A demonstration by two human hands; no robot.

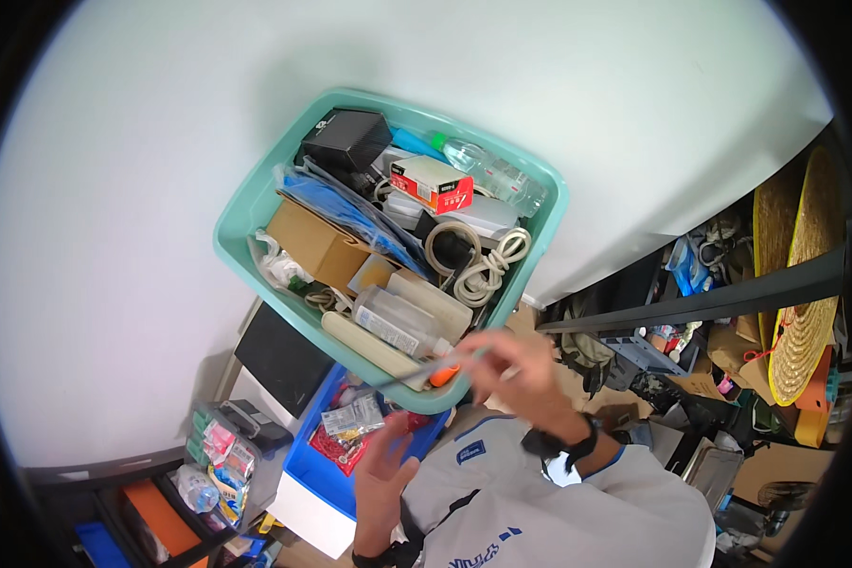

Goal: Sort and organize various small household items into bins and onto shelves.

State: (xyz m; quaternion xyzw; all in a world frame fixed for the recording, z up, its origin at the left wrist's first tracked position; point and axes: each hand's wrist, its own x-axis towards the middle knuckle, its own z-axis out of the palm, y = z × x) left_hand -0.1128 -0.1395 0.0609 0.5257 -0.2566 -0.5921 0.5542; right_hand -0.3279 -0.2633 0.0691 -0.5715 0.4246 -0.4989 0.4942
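My right hand [516,371] is at the near right corner of a teal plastic tub [549,222], its fingers pinched on a thin grey rod [409,375]. Motion smears the rod, so its exact kind does not show. Just behind the rod, a clear plastic bottle [395,320] with an orange cap lies in the tub beside a long cream-coloured piece [364,350]. Lower down, my left hand [385,481] is open, thumb and fingers apart, with nothing in it. It hovers by a blue bin [298,473] holding small plastic packets [353,417].
Inside the tub are a black box [346,139], a red-and-white box [432,184], a green-capped bottle [497,175], a coiled white cable [490,270] and a cardboard box [314,243]. A dark shelf bar [719,301] and straw hats [805,312] are on the right.
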